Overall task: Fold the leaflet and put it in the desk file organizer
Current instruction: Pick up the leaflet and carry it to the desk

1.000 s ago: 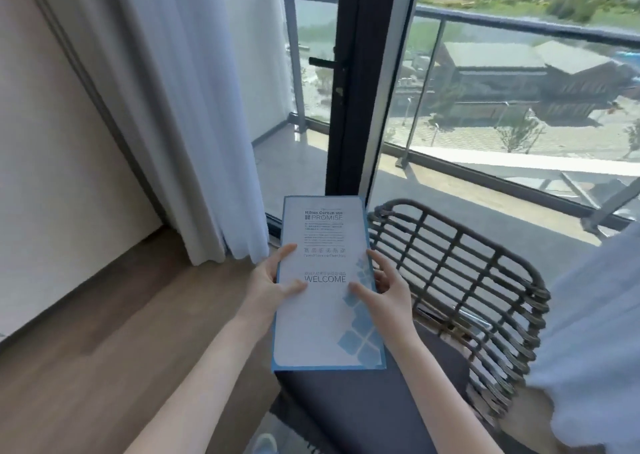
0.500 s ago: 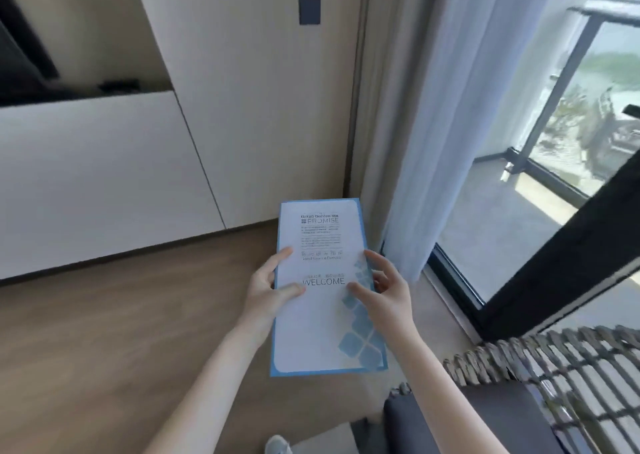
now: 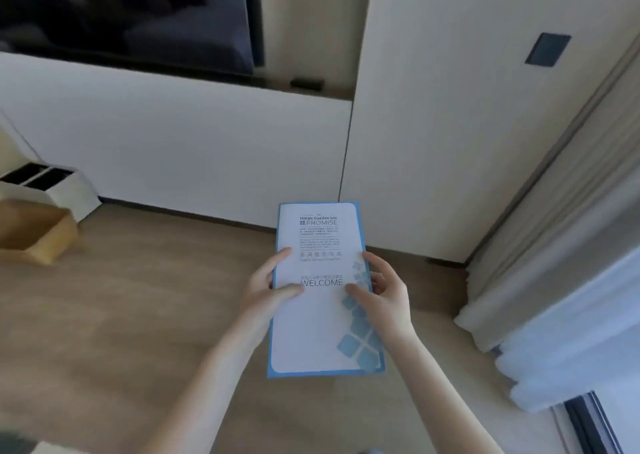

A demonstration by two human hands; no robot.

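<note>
The leaflet (image 3: 322, 329) is a tall white sheet with a blue border, printed "PROMISE" and "WELCOME", held flat in front of me in the middle of the view. My left hand (image 3: 265, 285) grips its left edge, thumb on top. My right hand (image 3: 382, 292) grips its right edge, thumb on the blue square pattern. At the far left stands a white organizer with dark slots (image 3: 52, 185), beside a light wooden tray (image 3: 38, 233). I cannot tell whether the leaflet is folded.
A wood-look surface (image 3: 138, 315) stretches below the leaflet. White cabinet panels (image 3: 207, 148) and a dark screen (image 3: 131, 17) fill the back. Pale curtains (image 3: 571, 280) hang at the right, with a dark window frame (image 3: 588, 422) at the bottom right.
The view has swung left from the balcony window and wicker chair to the cabinet wall; the organizer and wooden tray have come into view. Both hands hold the leaflet the same way.
</note>
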